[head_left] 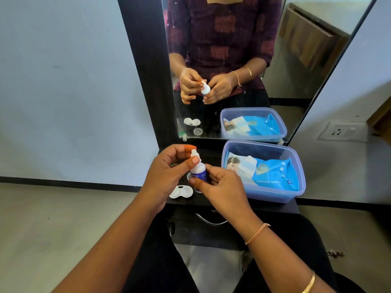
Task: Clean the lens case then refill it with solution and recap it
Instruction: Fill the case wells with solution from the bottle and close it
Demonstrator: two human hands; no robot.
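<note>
Black vanity shelf [186,201] under mirror [296,60], head view. Gripping solution bottle [198,171] upright with right hand [222,187]; pinching its white cap between thumb and forefinger of left hand [169,168]. Lens case [181,191] open on shelf, just below left hand, untouched. Clear tub [296,166] with blue wipes pack [275,174] just right of right hand. Small green item [174,165] partly hidden behind left hand.

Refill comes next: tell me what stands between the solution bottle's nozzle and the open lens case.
Only the cap on the solution bottle, pinched by the left hand. The lens case lies open below it, both wells uncovered.
</note>
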